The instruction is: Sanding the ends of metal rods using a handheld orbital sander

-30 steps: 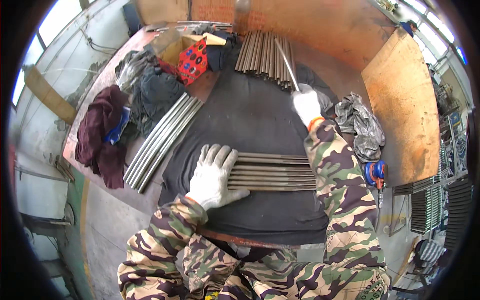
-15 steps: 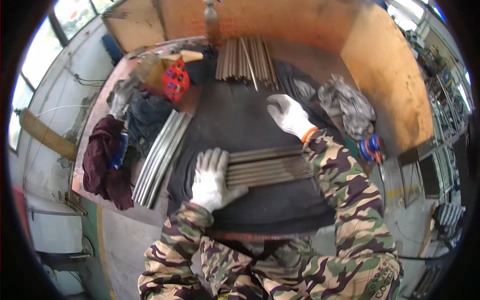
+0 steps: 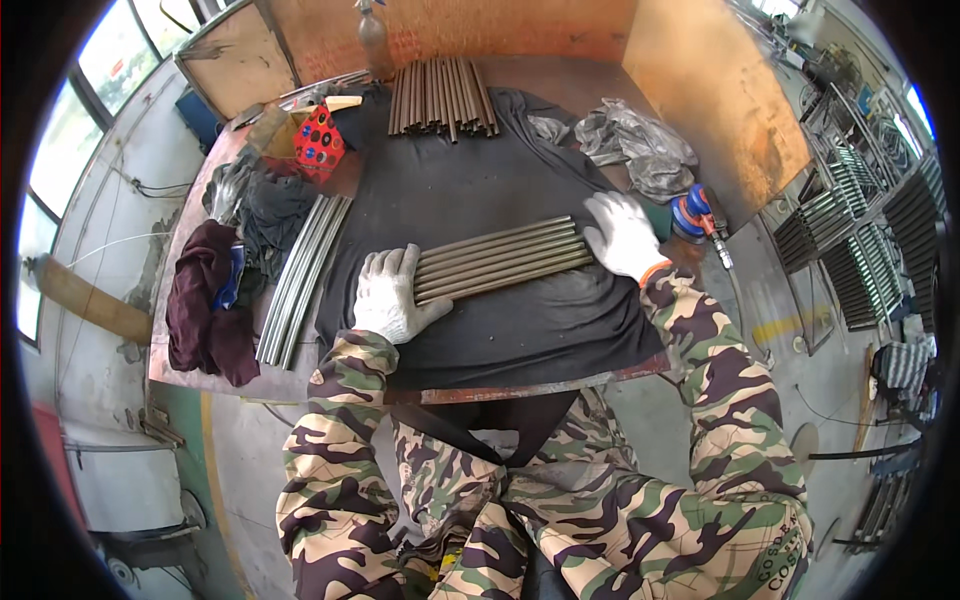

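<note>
Several brown metal tubes (image 3: 505,258) lie side by side in a flat row on the black cloth (image 3: 450,190). At their left ends rests my left hand (image 3: 390,297), in a white glove, with fingers stretched and the thumb spread out below the row; it grips nothing. My right hand (image 3: 624,238), also gloved, is just beyond the right ends, its fingers open and holding nothing. Whether its fingertips touch the tubes I cannot tell. A larger bundle of brown tubes (image 3: 440,97) lies at the far side of the cloth.
Shiny silver tubes (image 3: 303,285) lie on the table's left side, beside a maroon cloth (image 3: 208,300) and a red spotted object (image 3: 319,143). Crumpled grey plastic (image 3: 640,145) and a blue-and-red sander (image 3: 697,215) are at the right. Wooden boards (image 3: 715,90) wall the back and right.
My right hand has come back from the far bundle to the right ends of the row. My left hand stays at the left ends. The whole view has shifted.
</note>
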{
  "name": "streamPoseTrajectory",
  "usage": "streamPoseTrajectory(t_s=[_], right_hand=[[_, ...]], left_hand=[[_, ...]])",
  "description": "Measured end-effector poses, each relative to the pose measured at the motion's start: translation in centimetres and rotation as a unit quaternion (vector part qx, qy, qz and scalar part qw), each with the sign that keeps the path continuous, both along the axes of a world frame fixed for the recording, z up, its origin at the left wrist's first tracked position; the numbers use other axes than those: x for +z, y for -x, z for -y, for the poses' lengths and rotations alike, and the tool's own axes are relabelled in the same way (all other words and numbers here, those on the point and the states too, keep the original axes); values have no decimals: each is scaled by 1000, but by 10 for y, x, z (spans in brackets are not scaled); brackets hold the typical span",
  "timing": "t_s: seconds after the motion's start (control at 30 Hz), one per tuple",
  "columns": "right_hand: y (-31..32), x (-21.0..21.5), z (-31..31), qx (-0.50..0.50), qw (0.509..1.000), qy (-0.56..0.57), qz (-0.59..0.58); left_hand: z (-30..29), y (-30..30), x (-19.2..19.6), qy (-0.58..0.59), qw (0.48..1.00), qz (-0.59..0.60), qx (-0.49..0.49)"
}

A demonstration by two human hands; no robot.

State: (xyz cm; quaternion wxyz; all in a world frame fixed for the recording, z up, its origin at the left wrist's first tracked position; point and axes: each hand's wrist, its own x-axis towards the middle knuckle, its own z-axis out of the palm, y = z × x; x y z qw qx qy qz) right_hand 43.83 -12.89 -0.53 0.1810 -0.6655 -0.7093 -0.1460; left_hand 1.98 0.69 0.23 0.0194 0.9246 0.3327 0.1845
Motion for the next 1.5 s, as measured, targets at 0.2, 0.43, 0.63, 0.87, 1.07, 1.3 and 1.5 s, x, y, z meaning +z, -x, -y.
streamPoseTrajectory(t_s=[0.2, 0.43, 0.63, 0.87, 1.07, 1.3, 1.5], right_hand=[[59, 8, -33, 87, 989, 94, -70], [62, 5, 8, 120, 990, -14, -77], [71, -25, 7, 27, 995, 59, -74], [65, -23, 12, 51, 989, 90, -103], [8, 67, -1, -36, 983, -70, -166], [-165, 56, 27, -371, 908, 176, -81], [-147, 74, 45, -355, 886, 192, -228]], left_hand=[[3, 9, 11, -11, 999, -31, -15], [-6, 22, 11, 45, 998, -42, -2], [-5, 13, -8, 14, 1000, 2, 18], [-3, 15, -9, 34, 999, -24, 13], [2, 28, -1, 20, 998, -51, 30], [-1, -16, 24, -16, 998, -54, 1], [4, -27, -14, -93, 995, 38, -6]])
